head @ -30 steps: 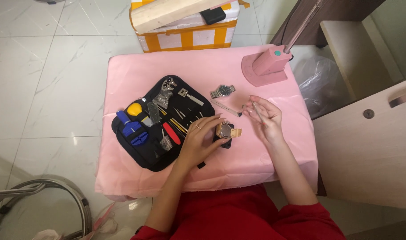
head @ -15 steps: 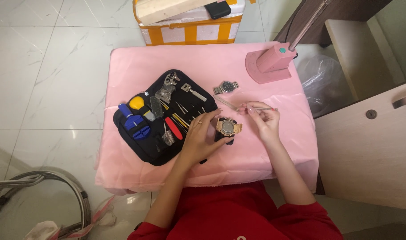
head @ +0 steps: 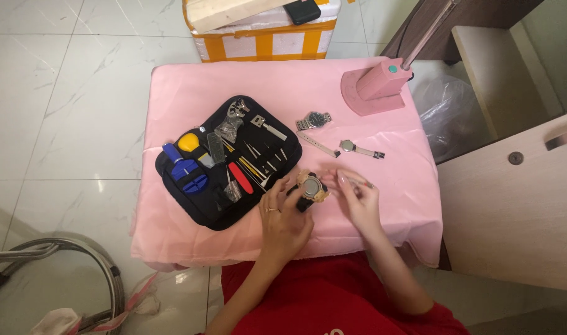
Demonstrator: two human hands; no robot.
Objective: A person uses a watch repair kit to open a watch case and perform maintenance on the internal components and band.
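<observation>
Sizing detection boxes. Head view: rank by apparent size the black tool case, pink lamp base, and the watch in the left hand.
1. black tool case
2. pink lamp base
3. watch held by the left hand

All rest near table height, so the order looks reliable.

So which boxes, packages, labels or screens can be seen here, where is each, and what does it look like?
Cardboard box: on the floor beyond the pink table, rectangular, orange-yellow with white panels.
Foam slab: on top of that box, long, pale cream.
Dark flat device: on the box top, small black rectangle; whether it is a screen cannot be told.
Plastic bag: right of the table, clear and crumpled.
</observation>
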